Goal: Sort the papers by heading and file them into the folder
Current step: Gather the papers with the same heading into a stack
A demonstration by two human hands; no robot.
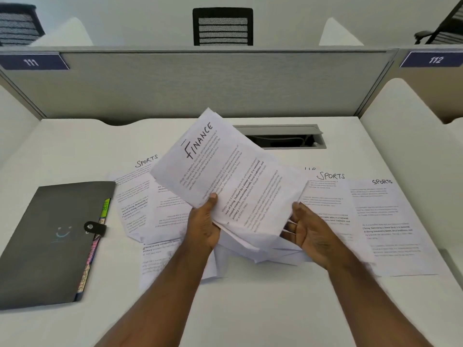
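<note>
pinched between thumb on top and fingers beneath, the left hand (204, 227) grips the near left edge of a stack (225, 181) of sheets lifted off the desk (250, 309); the right hand (309, 230) cups the stack's near right corner with fingers spread under and beside the paper, so both hands are grasping it. the top sheet reads "finance" in handwriting. the stack is tilted, its long axis running from the hands at the near right up and away to the far left, heading end farthest from the person and raised above the rest. its lower sheets are fanned and uneven, not squared. loose papers lie around it on the desk: a "sports" sheet (136, 186) to the left, overlapping another sheet (170, 209) that lies upside down to the viewer, two more "sports" sheets (325, 196) (390, 221) to the right, and others partly hidden under the hands. the folder (55, 236), dark grey with coloured tabs along its right edge, lies flat and closed with its snap fastened, well to the left and apart from the stack. judging by this, sorting is at an early to middle stage: some sheets are gathered, several are still scattered, and nothing looks filed yet.
</note>
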